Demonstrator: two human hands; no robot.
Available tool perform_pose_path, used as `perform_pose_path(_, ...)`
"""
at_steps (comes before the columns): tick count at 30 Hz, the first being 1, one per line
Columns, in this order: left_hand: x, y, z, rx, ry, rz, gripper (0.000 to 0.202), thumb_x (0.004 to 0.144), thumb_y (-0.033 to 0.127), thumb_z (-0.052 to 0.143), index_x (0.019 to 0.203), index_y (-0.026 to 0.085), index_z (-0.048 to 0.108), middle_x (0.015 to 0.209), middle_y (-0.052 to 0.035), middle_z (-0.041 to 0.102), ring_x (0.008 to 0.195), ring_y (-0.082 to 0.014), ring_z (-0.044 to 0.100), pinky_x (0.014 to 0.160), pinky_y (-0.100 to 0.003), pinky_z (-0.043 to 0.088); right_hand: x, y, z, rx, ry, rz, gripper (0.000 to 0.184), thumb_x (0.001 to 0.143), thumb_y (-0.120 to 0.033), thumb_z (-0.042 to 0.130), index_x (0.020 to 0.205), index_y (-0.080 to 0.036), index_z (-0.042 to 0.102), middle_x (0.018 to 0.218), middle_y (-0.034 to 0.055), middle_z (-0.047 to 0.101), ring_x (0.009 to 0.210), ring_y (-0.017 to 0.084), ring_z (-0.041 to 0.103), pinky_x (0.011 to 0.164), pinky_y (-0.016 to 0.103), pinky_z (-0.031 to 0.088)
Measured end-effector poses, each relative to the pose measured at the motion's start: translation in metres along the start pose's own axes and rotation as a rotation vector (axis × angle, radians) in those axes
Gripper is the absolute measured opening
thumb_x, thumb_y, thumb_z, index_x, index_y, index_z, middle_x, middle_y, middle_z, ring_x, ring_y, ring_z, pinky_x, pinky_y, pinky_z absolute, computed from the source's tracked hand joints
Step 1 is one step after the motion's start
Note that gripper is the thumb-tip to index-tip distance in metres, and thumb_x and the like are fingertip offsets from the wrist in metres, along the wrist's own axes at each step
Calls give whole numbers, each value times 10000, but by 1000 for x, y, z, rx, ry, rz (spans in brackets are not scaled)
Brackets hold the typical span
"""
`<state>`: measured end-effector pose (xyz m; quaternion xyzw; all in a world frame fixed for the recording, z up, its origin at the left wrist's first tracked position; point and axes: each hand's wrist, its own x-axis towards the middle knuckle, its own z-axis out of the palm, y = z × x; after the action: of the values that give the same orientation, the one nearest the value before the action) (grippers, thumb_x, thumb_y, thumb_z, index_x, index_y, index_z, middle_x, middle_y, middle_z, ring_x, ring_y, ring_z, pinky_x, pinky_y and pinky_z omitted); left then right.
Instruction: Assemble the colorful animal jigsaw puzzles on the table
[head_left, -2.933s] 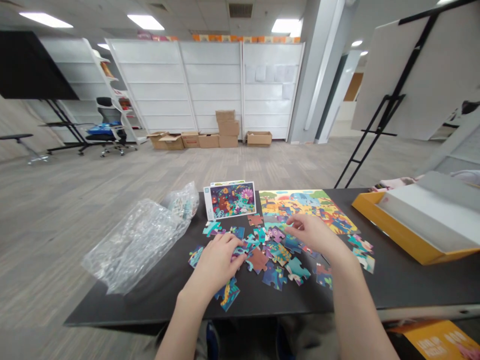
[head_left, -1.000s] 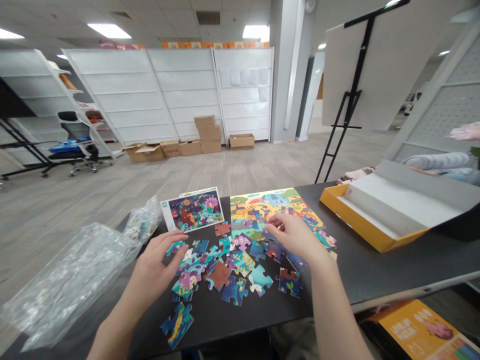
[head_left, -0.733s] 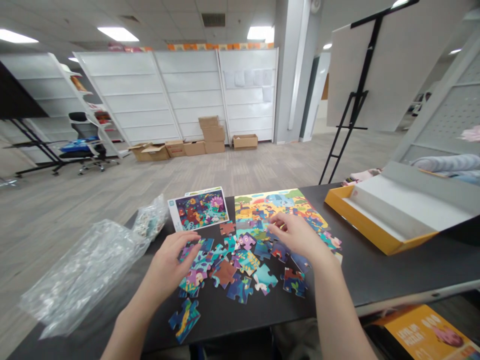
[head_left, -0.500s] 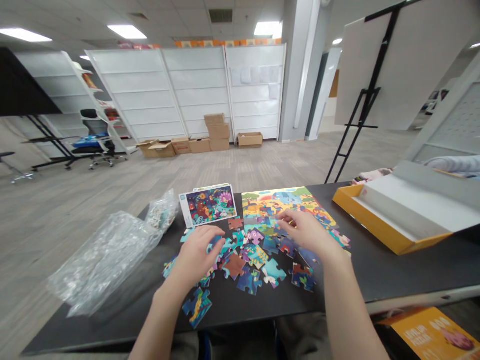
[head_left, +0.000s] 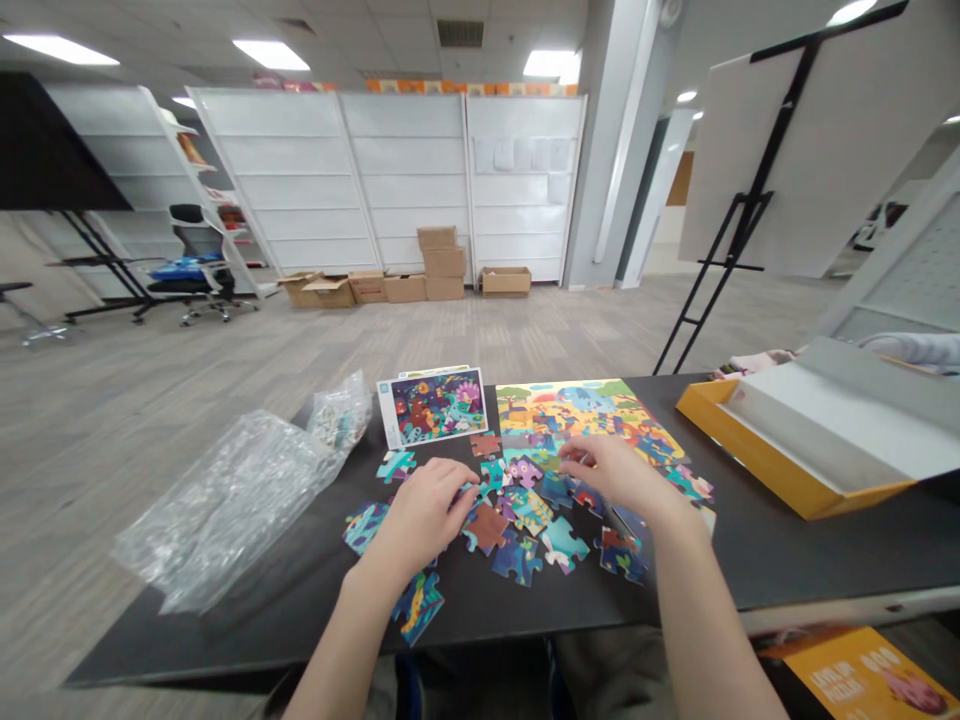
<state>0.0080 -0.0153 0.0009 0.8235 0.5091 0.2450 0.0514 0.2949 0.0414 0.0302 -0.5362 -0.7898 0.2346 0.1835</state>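
My left hand (head_left: 426,505) hovers palm down over the left side of a spread of loose jigsaw pieces, its fingers bent and its thumb apart. Nothing shows in its grasp. My right hand (head_left: 611,470) is at the right of the pieces, fingers curled with a gap to the thumb; no piece is visible between them. Between the hands lie a purple piece with eyes (head_left: 523,470), a brown piece (head_left: 486,527) and a turquoise piece (head_left: 565,544). A dark blue piece (head_left: 517,556) lies nearer me. Behind them stands a picture card (head_left: 439,407) of a night forest.
A colourful animal puzzle picture (head_left: 592,400) lies behind my right hand. Crumpled clear plastic bags (head_left: 225,510) cover the table's left side. An open yellow box (head_left: 795,450) stands at the right. An orange puzzle box (head_left: 874,675) is below the table edge.
My left hand has shifted right over the pieces, uncovering some at its left. My right hand stays near the same pieces. The view has turned slightly left.
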Motion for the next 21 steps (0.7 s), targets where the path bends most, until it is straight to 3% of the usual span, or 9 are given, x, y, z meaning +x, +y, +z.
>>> perform_pose_path(6, -13, 5, 0, 10, -18, 23, 142, 987, 252, 531, 1017, 223, 667, 1062, -50, 716, 1039, -224, 625, 989, -402, 471, 1, 4, 5, 16, -3, -31, 174, 885, -274, 589, 958, -199, 728, 860, 61, 756, 788, 214, 699, 712, 302, 514)
perform_pose_path(13, -20, -2, -2, 47, -27, 11, 141, 978, 256, 556, 1067, 213, 657, 1109, -59, 701, 1068, -241, 617, 953, -415, 489, -1, 5, 1, 16, -27, 22, 181, 882, -268, 590, 961, -175, 723, 849, 74, 755, 781, 219, 698, 709, 302, 503)
perform_pose_path(21, -28, -6, -6, 80, -26, 7, 163, 984, 278, 539, 1072, 220, 663, 1114, -62, 708, 1071, -240, 625, 978, -414, 482, 0, 2, 4, 7, -36, -13, 195, 878, -296, 584, 954, -192, 730, 855, 77, 760, 771, 229, 702, 704, 314, 505)
